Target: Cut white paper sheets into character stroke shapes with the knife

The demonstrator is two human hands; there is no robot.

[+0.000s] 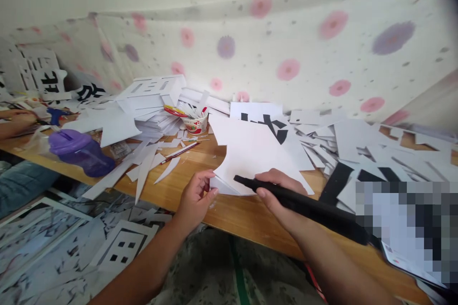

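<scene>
In front of me lies a white cut-out sheet with curved edges, near the table's front edge. My left hand has its thumb and fingers closed on the left corner of this sheet, where its edge is lifted a little. A long black pen-shaped tool with a narrow flat tip is gripped in my right hand. Its tip is over the sheet near my left hand; whether it touches, I cannot tell. Behind the sheet are black cut strips on white pieces.
Left on the wooden table are a purple bottle, paper offcuts and a stack of white sheets. A tub of tools stands behind. White scraps pile up at right, near a phone. Another person's hand is far left.
</scene>
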